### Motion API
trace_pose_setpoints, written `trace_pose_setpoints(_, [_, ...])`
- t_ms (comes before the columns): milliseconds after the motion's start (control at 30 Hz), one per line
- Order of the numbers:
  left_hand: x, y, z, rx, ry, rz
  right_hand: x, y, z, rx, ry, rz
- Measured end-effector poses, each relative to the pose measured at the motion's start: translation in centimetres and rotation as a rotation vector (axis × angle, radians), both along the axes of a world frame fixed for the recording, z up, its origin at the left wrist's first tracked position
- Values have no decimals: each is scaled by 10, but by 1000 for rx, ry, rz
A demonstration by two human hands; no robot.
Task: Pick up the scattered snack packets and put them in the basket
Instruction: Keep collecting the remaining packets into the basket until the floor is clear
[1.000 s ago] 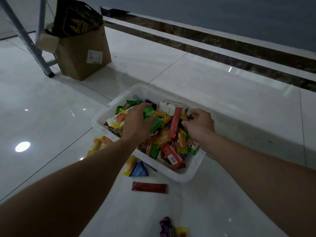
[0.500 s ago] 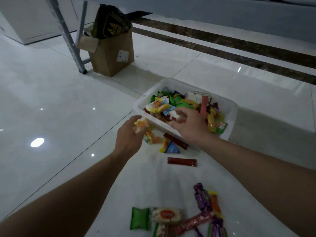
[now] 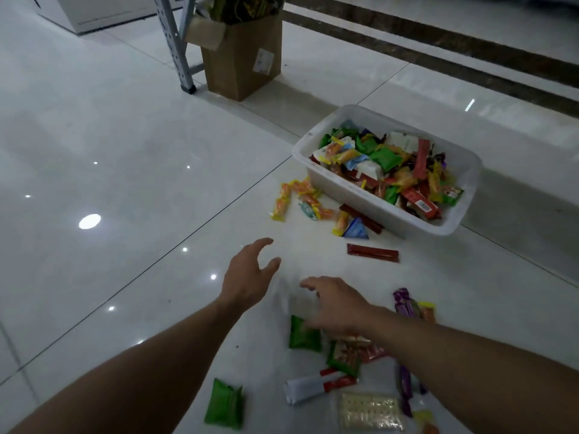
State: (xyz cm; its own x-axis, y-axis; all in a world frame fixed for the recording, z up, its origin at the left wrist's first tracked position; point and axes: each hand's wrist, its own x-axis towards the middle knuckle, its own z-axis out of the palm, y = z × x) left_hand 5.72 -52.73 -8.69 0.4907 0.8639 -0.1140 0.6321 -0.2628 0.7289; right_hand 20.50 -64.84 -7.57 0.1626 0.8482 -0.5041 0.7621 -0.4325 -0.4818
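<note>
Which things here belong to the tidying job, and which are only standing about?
For the job: white basket, long red packet lying alone, blue triangular packet, orange packets, green packet by the left forearm, cracker packet, left hand, right hand, both open.
Only standing about: cardboard box, grey metal leg.

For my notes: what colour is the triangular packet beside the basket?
The triangular packet is blue, seen in head view.

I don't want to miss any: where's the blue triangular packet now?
In the head view, right of centre, the blue triangular packet lies on the floor by the near wall of the white basket, a yellow-orange packet at its left.
</note>
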Motion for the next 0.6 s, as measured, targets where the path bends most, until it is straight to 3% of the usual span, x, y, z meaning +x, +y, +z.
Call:
trace_pose_setpoints(100, [-7, -2, -5, -1, 12, -5, -22, -17, -19, -70, -142, 158])
trace_pose_setpoints(233, [-9, -5, -9, 5, 26, -40, -31, -24, -29, 3, -183, 173])
trace_pose_setpoints(433, [2, -14, -12, 28, 66, -119, 6, -18, -13, 296, -161, -181])
trace_pose_setpoints(600, [18, -37, -20, -7, 153, -298, 52, -29, -8, 342, -151, -566])
